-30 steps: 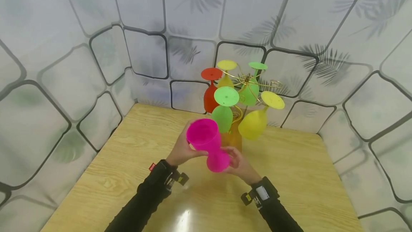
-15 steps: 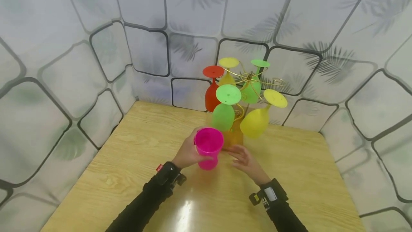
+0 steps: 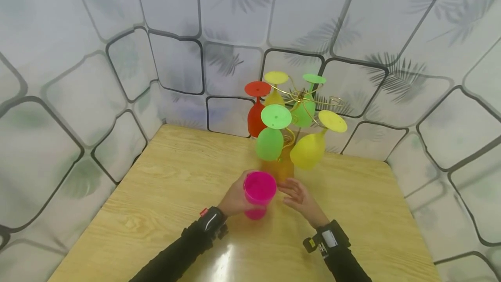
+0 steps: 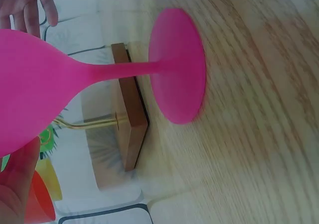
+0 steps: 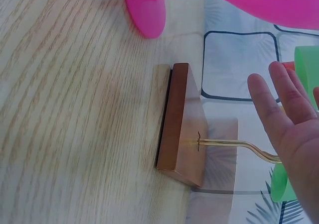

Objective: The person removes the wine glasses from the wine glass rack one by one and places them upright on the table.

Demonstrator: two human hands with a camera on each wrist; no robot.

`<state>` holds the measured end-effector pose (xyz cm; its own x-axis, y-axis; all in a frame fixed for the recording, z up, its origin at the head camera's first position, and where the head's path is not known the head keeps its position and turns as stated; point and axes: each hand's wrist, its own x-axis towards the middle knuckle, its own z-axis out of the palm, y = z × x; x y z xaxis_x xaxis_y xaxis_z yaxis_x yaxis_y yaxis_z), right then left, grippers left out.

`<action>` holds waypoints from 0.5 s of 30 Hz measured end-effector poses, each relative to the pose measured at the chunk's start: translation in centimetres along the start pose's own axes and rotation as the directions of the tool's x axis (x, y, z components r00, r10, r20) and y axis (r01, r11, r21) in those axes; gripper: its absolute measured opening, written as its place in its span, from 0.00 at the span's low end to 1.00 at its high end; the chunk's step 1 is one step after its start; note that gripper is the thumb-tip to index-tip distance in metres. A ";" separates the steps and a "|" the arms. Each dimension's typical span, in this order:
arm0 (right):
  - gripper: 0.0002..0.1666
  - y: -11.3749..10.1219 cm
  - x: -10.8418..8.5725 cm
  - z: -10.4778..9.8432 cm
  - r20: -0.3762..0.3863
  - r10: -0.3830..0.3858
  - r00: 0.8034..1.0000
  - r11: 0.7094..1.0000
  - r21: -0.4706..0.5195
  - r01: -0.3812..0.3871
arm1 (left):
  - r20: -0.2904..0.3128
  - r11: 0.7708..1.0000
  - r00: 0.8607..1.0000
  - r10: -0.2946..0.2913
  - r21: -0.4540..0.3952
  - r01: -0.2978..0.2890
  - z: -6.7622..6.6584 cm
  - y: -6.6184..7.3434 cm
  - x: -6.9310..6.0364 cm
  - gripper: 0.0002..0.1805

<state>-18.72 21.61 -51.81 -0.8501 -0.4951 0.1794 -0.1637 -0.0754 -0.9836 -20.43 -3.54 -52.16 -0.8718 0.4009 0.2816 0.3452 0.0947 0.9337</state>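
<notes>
My left hand (image 3: 235,196) grips the bowl of a pink plastic wine glass (image 3: 260,188). The glass is upright, its mouth facing up. In the left wrist view its round foot (image 4: 177,67) is at or just above the wooden tabletop; contact is hard to judge. To the right of the glass is my right hand (image 3: 300,197), fingers extended and holding nothing. Behind both hands stands a gold wire glass rack (image 3: 301,96) on a brown wooden base (image 5: 187,127). A red glass (image 3: 256,119), green glasses (image 3: 270,144) and yellow glasses (image 3: 308,150) hang from it upside down.
The light wooden table (image 3: 156,173) meets patterned curtain-like walls (image 3: 235,21) at the back and sides. A small red tag (image 3: 203,212) shows by the left wrist. One curled rack arm (image 3: 336,100) at the right bears no glass.
The pink glass has gone from tilted in both hands to upright in the left hand, lowered toward the table. My right hand has let go of its foot and moved slightly right.
</notes>
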 end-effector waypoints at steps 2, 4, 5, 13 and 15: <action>0.34 0.1 0.0 0.0 -0.002 0.001 1.000 1.000 -0.004 -0.001 | 0.011 1.000 1.000 0.001 0.000 -0.001 0.3 -0.1 0.0 0.49; 0.34 0.1 0.0 0.0 -0.007 0.007 1.000 1.000 -0.005 -0.007 | 0.023 1.000 1.000 -0.009 -0.001 0.009 0.5 -0.1 0.0 0.49; 0.34 0.1 0.0 0.0 -0.010 0.011 1.000 1.000 -0.006 -0.011 | 0.027 1.000 1.000 -0.016 0.001 0.016 0.6 0.0 -0.1 0.49; 0.34 -0.1 0.0 0.1 -0.030 0.041 0.999 0.999 0.004 -0.041 | 0.052 0.997 0.996 -0.071 0.025 0.069 1.0 2.1 -0.3 0.48; 0.35 -0.1 0.0 0.1 -0.033 0.041 0.999 0.999 0.003 -0.041 | 0.063 0.996 0.994 -0.087 0.016 0.086 0.8 3.0 -0.4 0.49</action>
<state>-18.65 21.52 -51.68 -0.8723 -0.4689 0.1389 -0.1270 -0.0571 -0.9903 -18.75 -2.65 -49.66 -0.8749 0.4475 0.1853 0.2746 0.1431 0.9508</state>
